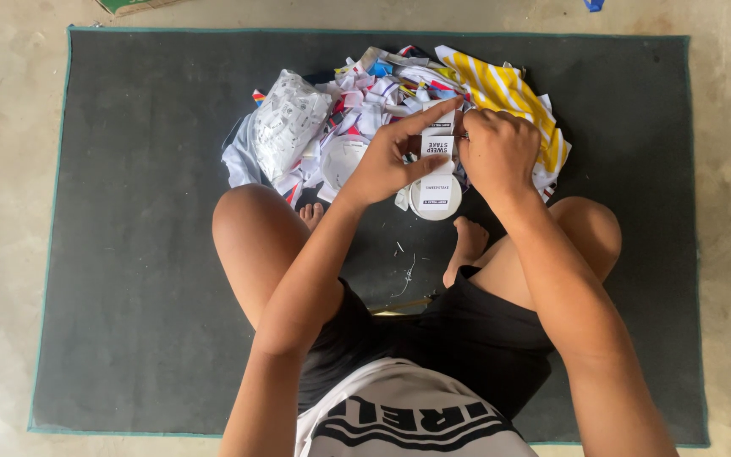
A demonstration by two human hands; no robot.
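Both pinching a white printed label strip (438, 156) over a round white roll (435, 196): left hand (387, 165), forefinger outstretched; right hand (498, 152) seemingly fisted. Beyond, heaped white scrap labels (357, 101), yellow-striped sheet (509, 97) far right.

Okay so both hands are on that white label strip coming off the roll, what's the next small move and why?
Probably draw the white label strip a little further off the roll. The left hand pinches the strip with its forefinger stretched along the top, the right hand grips its far edge, and the roll sits just below them on the mat.
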